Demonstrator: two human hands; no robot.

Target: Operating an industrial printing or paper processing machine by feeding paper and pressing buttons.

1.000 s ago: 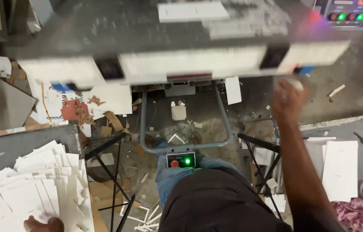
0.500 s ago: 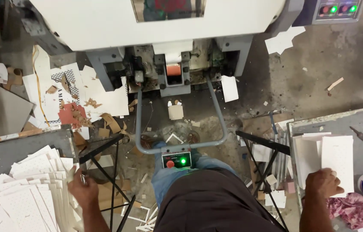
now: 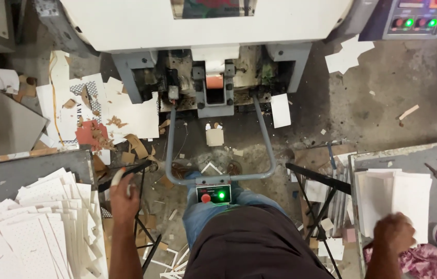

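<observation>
Right hand (image 3: 394, 233) of yours rests palm-down, fingers curled loosely, on the near edge of the white sheets (image 3: 395, 199) stacked on the right worktop (image 3: 409, 151); nothing is pinched yet. That stack runs away from the hand toward 12 o'clock, long axis pointing at the machine (image 3: 208, 20). Your left hand (image 3: 123, 199) hangs open at 9 o'clock (fingers spread, 1 tipped white) just beside the fanned pile of white cards (image 3: 43, 222), holding nothing.

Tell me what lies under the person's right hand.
The right hand rests on a stack of white paper sheets on a grey metal table. Crumpled pink cloth sits beside it. Whatever the palm itself covers is hidden.
</observation>
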